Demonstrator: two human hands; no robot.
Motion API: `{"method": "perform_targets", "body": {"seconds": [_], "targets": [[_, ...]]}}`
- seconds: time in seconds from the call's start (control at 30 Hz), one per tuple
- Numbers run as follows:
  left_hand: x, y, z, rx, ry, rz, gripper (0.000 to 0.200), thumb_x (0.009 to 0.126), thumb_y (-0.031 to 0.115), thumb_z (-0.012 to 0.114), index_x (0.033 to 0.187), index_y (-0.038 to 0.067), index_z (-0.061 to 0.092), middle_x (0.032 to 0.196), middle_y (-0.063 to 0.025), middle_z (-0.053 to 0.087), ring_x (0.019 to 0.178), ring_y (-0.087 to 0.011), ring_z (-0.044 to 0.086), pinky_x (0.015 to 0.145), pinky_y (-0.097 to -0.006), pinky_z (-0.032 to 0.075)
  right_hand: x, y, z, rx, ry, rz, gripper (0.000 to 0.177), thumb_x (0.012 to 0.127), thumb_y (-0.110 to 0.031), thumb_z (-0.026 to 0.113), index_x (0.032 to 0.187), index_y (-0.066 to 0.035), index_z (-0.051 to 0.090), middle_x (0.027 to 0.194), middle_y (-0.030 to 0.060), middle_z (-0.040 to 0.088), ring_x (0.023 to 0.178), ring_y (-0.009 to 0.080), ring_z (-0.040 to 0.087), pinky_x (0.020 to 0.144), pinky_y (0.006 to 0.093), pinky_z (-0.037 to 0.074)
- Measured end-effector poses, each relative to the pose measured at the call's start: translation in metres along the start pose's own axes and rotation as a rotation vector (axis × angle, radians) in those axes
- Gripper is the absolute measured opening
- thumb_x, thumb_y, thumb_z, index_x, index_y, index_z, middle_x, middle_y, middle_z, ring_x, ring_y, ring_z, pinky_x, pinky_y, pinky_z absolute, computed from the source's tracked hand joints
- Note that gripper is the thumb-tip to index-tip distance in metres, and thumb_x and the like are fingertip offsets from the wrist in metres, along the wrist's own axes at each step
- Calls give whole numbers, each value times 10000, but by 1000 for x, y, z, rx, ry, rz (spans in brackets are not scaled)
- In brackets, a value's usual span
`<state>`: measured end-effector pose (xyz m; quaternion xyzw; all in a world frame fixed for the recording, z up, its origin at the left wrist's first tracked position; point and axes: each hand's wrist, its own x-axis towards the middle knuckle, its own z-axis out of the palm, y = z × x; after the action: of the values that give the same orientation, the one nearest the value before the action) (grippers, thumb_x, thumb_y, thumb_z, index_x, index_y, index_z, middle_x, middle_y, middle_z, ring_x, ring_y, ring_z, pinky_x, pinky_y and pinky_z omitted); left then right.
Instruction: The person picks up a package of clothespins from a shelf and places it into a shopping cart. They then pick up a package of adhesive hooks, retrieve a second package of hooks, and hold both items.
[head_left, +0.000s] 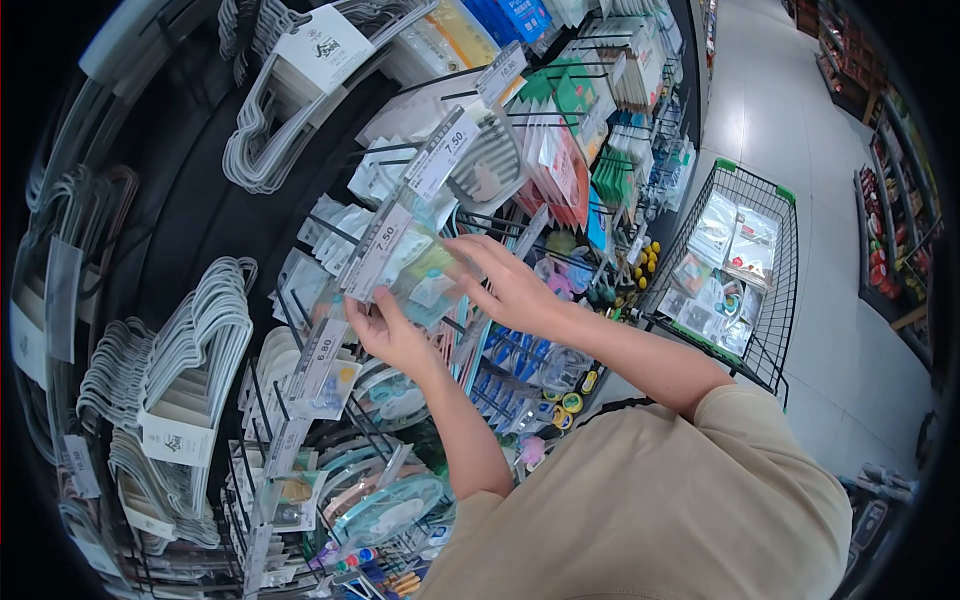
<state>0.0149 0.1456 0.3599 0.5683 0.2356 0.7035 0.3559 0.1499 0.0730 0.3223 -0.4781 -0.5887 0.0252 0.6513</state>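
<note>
A clear plastic packet (432,272) with something yellow-green inside is between my two hands, in front of the hanging goods. My right hand (505,285) grips its right side, with the fingers bent over the edge. At its lower left, my left hand (392,335) holds it between thumb and curled fingers. Just beside the left fingertips is a price tag (378,248) reading 7.50. The packet's exact contents are blurred, and its back is hidden.
Grey clothes hangers (200,340) hang on the left. Metal hooks with price tags (318,362) and packaged goods stick out around the hands. A wire shopping cart (780,290) holding several packets stands at right in the aisle (760,90), with more shelves (895,210) beyond.
</note>
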Motion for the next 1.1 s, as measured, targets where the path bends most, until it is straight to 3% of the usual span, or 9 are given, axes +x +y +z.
{"method": "perform_targets", "body": {"seconds": [0.07,0.23,0.47,0.57,0.7,0.83,0.87,0.9,1.1], "targets": [[-5,-4,-4,18,20,-5,379,979,72,605,1316,-64,497,1344,-162,526,1143,-211,530,1004,-349,425,-2,-1,-6,-11,27,-15,439,934,-58,566,1360,2,480,1311,211,534,1194,386,553,1005,432,458],[-24,10,-11,676,-55,398,404,983,62,554,1371,-36,496,1547,-234,271,1400,-341,350,1109,-475,345,-11,5,-17,4,110,-9,382,877,16,571,1259,3,575,1227,196,602,1176,379,567,999,438,461],[-57,19,8,568,-93,313,381,987,59,540,1360,-19,526,1553,-234,270,1439,-357,291,1132,-494,312,-17,9,-33,-47,263,-97,340,808,58,565,1141,20,619,1150,193,626,1141,371,582,964,439,487],[-74,11,15,444,-130,336,331,985,28,529,1310,-28,551,1522,-242,311,1411,-360,341,1115,-481,358,-20,10,-43,-53,307,-88,334,780,79,569,1103,23,635,1115,185,635,1130,361,586,961,435,486],[-119,-3,16,246,-247,445,251,946,-56,527,1189,-38,590,1439,-246,391,1235,-346,542,1011,-427,497,-31,14,-62,-109,359,-121,356,754,128,540,1078,37,656,1096,159,660,1126,323,604,873,383,511],[-161,-11,31,217,-695,328,214,934,-78,497,1088,-56,644,1283,-239,545,1118,-337,605,879,-386,543,-55,23,-92,-183,430,-114,304,743,104,570,1027,35,652,1022,156,664,1072,352,620,929,429,496],[-178,-22,35,87,-710,124,192,925,-71,533,1064,-49,663,1184,-223,615,1068,-336,631,871,-373,538,-66,29,-102,-237,433,-99,293,741,104,570,1012,34,657,1004,152,668,1051,346,632,923,424,501],[-184,-29,38,80,-718,119,192,925,-71,533,1064,-49,663,1184,-223,615,1068,-336,631,871,-373,538,-76,32,-114,-291,437,-63,282,753,104,567,1010,31,659,1012,157,673,1050,345,639,925,422,502],[-222,-85,39,195,-1149,-198,203,962,39,573,1125,-14,681,1228,-160,644,1126,-287,629,969,-359,479,-184,78,-178,-483,439,573,215,907,-27,557,1097,5,652,1080,205,671,1059,370,633,930,413,496]]}}
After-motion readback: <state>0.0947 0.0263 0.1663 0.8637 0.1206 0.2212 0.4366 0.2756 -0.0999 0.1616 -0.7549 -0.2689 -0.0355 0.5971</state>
